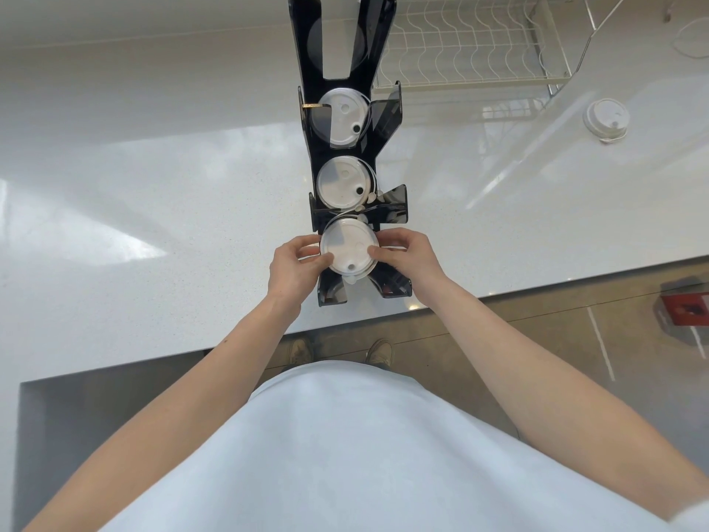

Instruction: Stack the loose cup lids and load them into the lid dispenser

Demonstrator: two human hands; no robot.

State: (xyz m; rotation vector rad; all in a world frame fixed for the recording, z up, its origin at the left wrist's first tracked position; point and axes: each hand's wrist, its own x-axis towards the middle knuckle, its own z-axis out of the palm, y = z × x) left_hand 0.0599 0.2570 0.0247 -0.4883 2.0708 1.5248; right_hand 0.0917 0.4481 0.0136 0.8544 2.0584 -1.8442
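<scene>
A tall black lid dispenser (387,120) stands on the white counter, seen from above. Its middle slot holds a stack of white lids (342,182), and the slot behind holds another white stack (339,117). At the nearest slot, both hands grip a stack of white lids (347,247) from either side. My left hand (293,268) pinches its left rim with thumb and fingers. My right hand (406,255) holds the right rim. The far top slot looks dark, and its contents are unclear.
A white wire rack (472,44) sits behind and right of the dispenser. A separate stack of white lids (606,119) rests on the counter (153,209) at the right. The counter's front edge runs just below the dispenser's feet; a red object (686,309) lies on the floor.
</scene>
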